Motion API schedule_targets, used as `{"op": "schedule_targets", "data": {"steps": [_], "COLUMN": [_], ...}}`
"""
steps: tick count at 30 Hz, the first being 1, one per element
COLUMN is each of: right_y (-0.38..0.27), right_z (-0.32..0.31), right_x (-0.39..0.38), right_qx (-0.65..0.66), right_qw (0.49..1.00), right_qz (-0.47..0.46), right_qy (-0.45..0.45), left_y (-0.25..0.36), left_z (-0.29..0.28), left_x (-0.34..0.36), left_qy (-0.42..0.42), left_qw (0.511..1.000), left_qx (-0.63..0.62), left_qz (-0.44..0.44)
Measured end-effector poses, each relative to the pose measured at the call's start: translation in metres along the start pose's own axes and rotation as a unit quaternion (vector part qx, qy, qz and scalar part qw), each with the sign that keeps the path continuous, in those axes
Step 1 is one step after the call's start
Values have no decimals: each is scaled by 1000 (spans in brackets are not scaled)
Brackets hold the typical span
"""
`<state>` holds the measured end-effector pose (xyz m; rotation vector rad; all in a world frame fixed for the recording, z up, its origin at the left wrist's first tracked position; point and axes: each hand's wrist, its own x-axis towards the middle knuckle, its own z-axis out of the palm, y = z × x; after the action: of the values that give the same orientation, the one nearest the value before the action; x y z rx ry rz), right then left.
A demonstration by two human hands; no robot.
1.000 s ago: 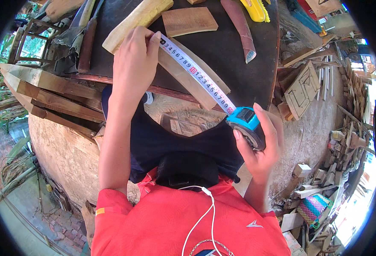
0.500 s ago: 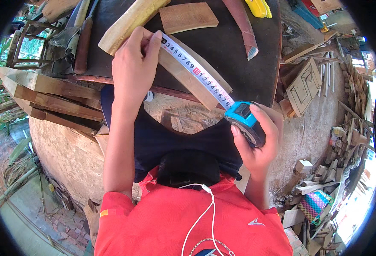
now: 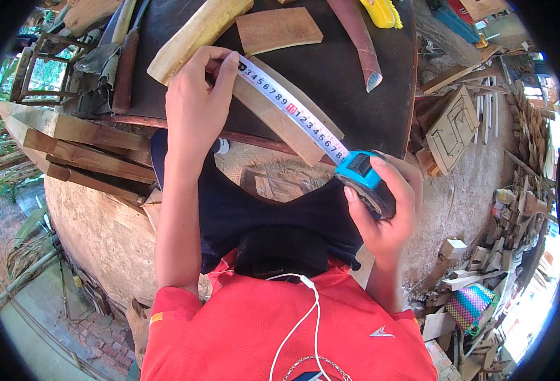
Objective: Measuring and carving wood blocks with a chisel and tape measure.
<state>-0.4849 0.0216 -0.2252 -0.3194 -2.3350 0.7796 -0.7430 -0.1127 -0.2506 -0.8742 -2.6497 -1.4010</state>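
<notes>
Tape measure (image 3: 367, 182) is in our right hand (image 3: 388, 219): blue-and-black case wrapped by the grip, thumb on the near side, fingers curled over the far side, at the near edge of the dark tabletop (image 3: 356, 95). Its white blade (image 3: 289, 108) runs diagonally up-left along a pale wooden strip (image 3: 273, 117) lying flat on the tabletop. Our left hand (image 3: 197, 105) pins the blade's far end onto the strip's far end, fingertips (image 3: 229, 63) pressed down, grip closed on the blade tip and wood. Just beyond the left hand lies a longer pale wooden bar (image 3: 197, 35); beside it a flat brown wood block (image 3: 278, 28). A reddish tapered piece (image 3: 359, 41) lies further right, well apart from the strip.
</notes>
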Motion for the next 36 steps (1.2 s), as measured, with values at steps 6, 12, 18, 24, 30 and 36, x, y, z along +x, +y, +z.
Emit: {"op": "schedule_targets", "data": {"steps": [6,12,18,24,30,36], "right_y": [0,-9,-21,-25,-38,30], "right_z": [-3,-5,-1,9,107,226], "right_x": [5,12,28,126,277,375], "right_qx": [16,13,49,-15,31,-95], "right_qw": [1000,1000,999,986,979,931], "right_qz": [5,0,-16,-165,-188,-319], "right_qy": [-22,3,-12,-21,-76,-148], "left_y": [-1,57,82,51,19,-21], "left_z": [0,-14,-30,-36,-47,-83], "left_x": [-2,-29,-55,-66,-75,-56], "left_qy": [38,-13,-113,-107,-39,114], "left_qw": [998,993,968,979,990,990], "left_qx": [25,-4,-142,-164,-116,32], "left_qz": [53,115,175,60,69,82]}}
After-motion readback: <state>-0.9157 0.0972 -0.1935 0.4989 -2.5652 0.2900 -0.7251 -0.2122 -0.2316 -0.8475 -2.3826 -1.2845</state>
